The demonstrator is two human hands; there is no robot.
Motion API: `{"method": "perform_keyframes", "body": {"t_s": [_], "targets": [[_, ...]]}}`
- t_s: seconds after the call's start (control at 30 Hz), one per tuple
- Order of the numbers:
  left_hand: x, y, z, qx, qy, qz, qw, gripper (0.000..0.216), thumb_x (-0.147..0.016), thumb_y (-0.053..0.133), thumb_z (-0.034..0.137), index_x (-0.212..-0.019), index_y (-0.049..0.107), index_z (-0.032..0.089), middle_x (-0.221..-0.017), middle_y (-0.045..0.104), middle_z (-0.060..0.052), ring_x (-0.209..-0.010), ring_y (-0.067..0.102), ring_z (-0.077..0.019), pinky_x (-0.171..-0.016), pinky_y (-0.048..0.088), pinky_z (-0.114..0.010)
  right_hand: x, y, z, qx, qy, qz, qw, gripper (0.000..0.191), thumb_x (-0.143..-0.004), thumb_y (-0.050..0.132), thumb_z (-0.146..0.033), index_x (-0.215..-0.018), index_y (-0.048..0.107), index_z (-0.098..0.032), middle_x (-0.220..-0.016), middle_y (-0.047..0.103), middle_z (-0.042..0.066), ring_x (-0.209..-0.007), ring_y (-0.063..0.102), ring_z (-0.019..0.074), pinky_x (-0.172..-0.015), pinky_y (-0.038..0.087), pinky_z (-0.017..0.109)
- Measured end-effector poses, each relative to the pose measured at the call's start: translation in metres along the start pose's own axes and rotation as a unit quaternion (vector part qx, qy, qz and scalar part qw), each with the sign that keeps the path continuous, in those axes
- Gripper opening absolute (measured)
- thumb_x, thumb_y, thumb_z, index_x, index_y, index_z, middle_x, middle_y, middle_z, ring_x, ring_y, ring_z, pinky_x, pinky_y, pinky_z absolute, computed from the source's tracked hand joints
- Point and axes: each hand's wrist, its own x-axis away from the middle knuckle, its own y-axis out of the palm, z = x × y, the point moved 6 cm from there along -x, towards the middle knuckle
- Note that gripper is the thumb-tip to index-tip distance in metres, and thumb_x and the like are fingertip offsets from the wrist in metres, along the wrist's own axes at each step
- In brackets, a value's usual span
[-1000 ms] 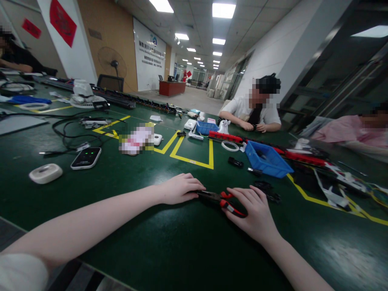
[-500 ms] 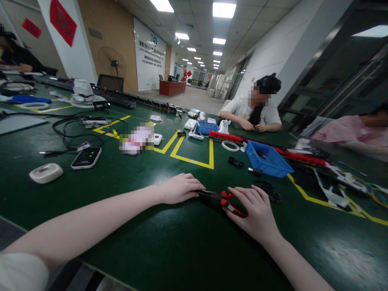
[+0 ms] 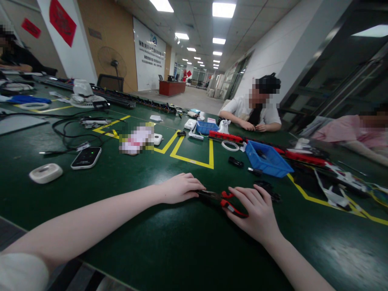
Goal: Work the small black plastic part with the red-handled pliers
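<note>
A pair of pliers (image 3: 233, 207) with red and black handles lies nearly level just above or on the green table, its dark jaws pointing left. My right hand (image 3: 256, 212) is closed around the handles, which stand a little apart. At the other end, my left hand (image 3: 180, 188) pinches the tip of the jaws between thumb and fingers. Whether a small piece sits between those fingertips is hidden. Beyond my right hand lies a dark bundle (image 3: 268, 190), partly covered by its fingers.
A blue bin (image 3: 269, 163) holds dark items, with black connectors (image 3: 235, 162) beside it. Leftward are a black-faced device (image 3: 86, 158), a white rounded object (image 3: 46, 173), a pink phone-like item (image 3: 137, 140) and cables. Yellow tape (image 3: 192, 161) marks the green table (image 3: 182, 250). A co-worker (image 3: 257, 111) sits opposite.
Both hands and the pliers stay practically where they were. One of the green lights on the black-faced device no longer shows.
</note>
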Motion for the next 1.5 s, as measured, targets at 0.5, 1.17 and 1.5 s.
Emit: {"method": "perform_keyframes", "body": {"t_s": [0.5,1.17,1.5], "targets": [[0.001,0.001,0.0,-0.006,0.003,-0.008,1.0,0.031,-0.098,0.051,0.027,-0.128,0.057,0.021,-0.128,0.063,-0.007,-0.11,0.057,-0.022,-0.097,0.044,-0.037,0.003,0.005,0.006,-0.042,0.022,-0.028,0.998,0.045,-0.081,0.066,-0.041,-0.121,0.061,-0.021,-0.106,0.072,0.007,-0.098,0.067,0.0251,-0.102,0.039,0.049],[0.001,-0.001,0.001,-0.022,0.007,-0.007,1.0,0.034,-0.098,0.053,0.03,-0.13,0.056,0.022,-0.123,0.063,-0.008,-0.107,0.058,-0.0217,-0.093,0.045,-0.035,0.0,0.004,0.004,-0.069,0.014,-0.067,0.995,0.036,-0.081,0.066,-0.034,-0.112,0.061,-0.017,-0.102,0.07,0.01,-0.088,0.067,0.0219,-0.073,0.057,0.035],[0.002,-0.001,0.002,-0.034,0.017,-0.003,0.999,0.034,-0.099,0.052,0.032,-0.13,0.058,0.022,-0.123,0.063,-0.007,-0.106,0.057,-0.0217,-0.093,0.045,-0.035,0.002,0.007,0.011,-0.106,0.013,-0.093,0.99,0.037,-0.083,0.065,-0.035,-0.116,0.059,-0.02,-0.105,0.069,0.01,-0.091,0.068,0.0222,-0.075,0.058,0.034]]}}
